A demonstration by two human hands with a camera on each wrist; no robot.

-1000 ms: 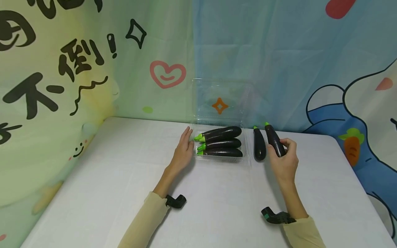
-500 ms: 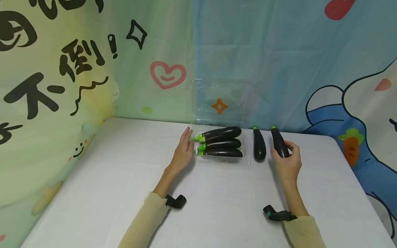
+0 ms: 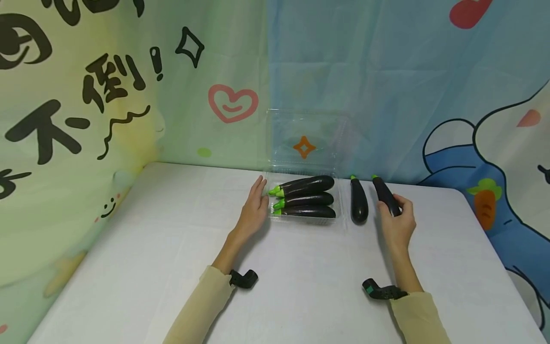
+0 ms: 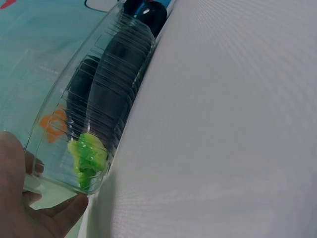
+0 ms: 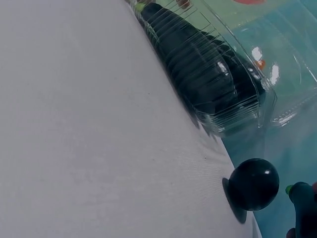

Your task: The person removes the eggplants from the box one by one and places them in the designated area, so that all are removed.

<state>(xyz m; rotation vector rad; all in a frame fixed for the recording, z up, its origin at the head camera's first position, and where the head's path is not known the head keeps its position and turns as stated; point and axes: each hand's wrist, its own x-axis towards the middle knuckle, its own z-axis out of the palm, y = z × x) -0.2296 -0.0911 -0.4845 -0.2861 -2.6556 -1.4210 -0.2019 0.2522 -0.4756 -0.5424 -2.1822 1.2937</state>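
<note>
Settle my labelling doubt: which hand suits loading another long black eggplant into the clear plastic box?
The right hand, likely: it grips one eggplant right of the box, whose left end the left hand touches.

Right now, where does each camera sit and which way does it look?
Head: on the person's head, looking forward and down at the white table; left hand, right hand and sleeves show.
Left wrist: worn there, facing the clear box's stem end; part of the left hand shows.
Right wrist: worn there, facing the box's other end; slivers of the right hand show at lower right.
Both wrist views share the box of eggplants.
</note>
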